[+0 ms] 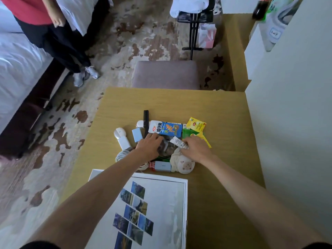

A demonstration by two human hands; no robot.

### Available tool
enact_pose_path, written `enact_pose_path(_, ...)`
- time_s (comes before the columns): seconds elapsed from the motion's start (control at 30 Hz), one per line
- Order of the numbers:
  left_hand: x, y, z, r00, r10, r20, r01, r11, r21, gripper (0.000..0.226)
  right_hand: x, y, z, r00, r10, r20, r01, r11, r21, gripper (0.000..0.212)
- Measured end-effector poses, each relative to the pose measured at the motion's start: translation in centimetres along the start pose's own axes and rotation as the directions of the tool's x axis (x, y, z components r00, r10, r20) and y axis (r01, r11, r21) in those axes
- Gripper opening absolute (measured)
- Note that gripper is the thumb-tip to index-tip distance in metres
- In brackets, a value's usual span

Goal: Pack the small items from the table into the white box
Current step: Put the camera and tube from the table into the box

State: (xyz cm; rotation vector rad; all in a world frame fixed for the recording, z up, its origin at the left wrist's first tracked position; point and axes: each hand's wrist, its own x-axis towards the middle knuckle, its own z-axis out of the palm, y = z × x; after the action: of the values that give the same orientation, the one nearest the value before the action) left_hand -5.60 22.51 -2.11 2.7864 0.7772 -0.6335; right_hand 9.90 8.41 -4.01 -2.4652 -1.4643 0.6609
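Bed (pixel 18 60): far left, white bedding.
Table (pixel 179 105): light wood top, against the wall on the right.
White box (pixel 161 194): at the near edge of the table, just short of the pile of items. Its top face carries a pattern of small photo tiles. The left forearm passes above it.
Stool (pixel 166 74): padded, pushed against the far edge of the table.
Bystander (pixel 36 11): stands at upper left by the bed, in a red top.
Left hand (pixel 149 145): palm down on a dark flat packet (pixel 167 147) in the middle of the pile, fingers bent over its far edge. Whether it is actually gripping cannot be determined.
Right hand (pixel 195 150): palm down, pinching a white sachet (pixel 179 142) between thumb and fingertips.
Blue snack packet (pixel 166 128): flat, just beyond both hands.
Cream sock (pixel 183 163): below the right hand, near the box.
White cable (pixel 122 155): coiled, left of the left wrist.
Black comb (pixel 146 119): far side of the pile.
Grey charger (pixel 162 166): between the cable and the sock.
Yellow tea sachet (pixel 195 124): far right of the pile, overlapping a green sachet (pixel 190 133).
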Motion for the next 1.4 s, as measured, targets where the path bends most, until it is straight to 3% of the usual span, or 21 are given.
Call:
enact_pose_path(0.1,1.0,0.1,0.4,0.996,0.094,0.009,-0.094,0.984,0.153,0.079,-1.2,0.6,-0.7,0.997,0.075,-0.005,-0.07,0.954,0.292,0.027)
enact_pose_path(0.2,1.7,0.1,0.5,0.99,0.142,-0.015,-0.134,0.958,0.255,0.079,-2.2,1.0,-1.5,0.987,0.157,0.015,-0.14,0.827,0.544,0.026)
enact_pose_path(0.37,1.6,0.6,-0.3,0.973,0.226,-0.04,-0.193,0.901,0.389,0.057,-4.1,0.4,-2.3,0.975,0.221,0.006,-0.16,0.686,0.71,0.029)
enact_pose_path(0.53,0.8,-0.6,-0.3,0.953,0.301,-0.021,-0.266,0.871,0.413,0.056,-5.8,-1.0,-2.0,0.961,0.278,-0.002,-0.174,0.607,0.775,0.034)
enact_pose_path(0.73,-0.6,-2.1,-0.9,0.919,0.373,-0.13,-0.326,0.902,0.284,0.053,-8.1,-4.0,-2.1,0.951,0.307,-0.044,-0.132,0.53,0.837,0.01)
enact_pose_path(0.83,-2.6,-3.0,-1.9,0.891,0.366,-0.268,-0.363,0.93,0.063,0.05,-9.0,-5.8,-2.4,0.94,0.329,-0.09,-0.104,0.529,0.842,0.011)
enact_pose_path(0.93,-5.5,-4.3,-3.0,0.872,0.281,-0.402,-0.39,0.893,-0.223,0.051,-10.0,-8.0,-2.7,0.936,0.328,-0.126,-0.057,0.497,0.866,0.016)
enact_pose_path(1.07,-10.1,-7.0,-3.5,0.851,0.187,-0.491,-0.438,0.769,-0.466,0.048,-11.5,-11.2,-3.6,0.968,0.212,-0.135,0.006,0.517,0.856,0.023)
enact_pose_path(1.17,-13.2,-9.6,-2.8,0.842,0.159,-0.516,-0.463,0.704,-0.538,0.048,-12.7,-13.5,-3.6,0.989,0.062,-0.136,0.067,0.629,0.774,0.021)
enact_pose_path(1.3,-16.3,-12.3,-1.9,0.797,0.174,-0.578,-0.52,0.685,-0.511,0.045,-14.0,-16.3,-1.8,1.0,-0.028,-0.01,0.028,0.759,0.65,0.025)
enact_pose_path(1.4,-18.0,-13.9,-1.7,0.763,0.214,-0.61,-0.551,0.708,-0.441,0.044,-14.6,-17.4,0.5,0.99,-0.12,0.068,0.082,0.908,0.411,0.026)
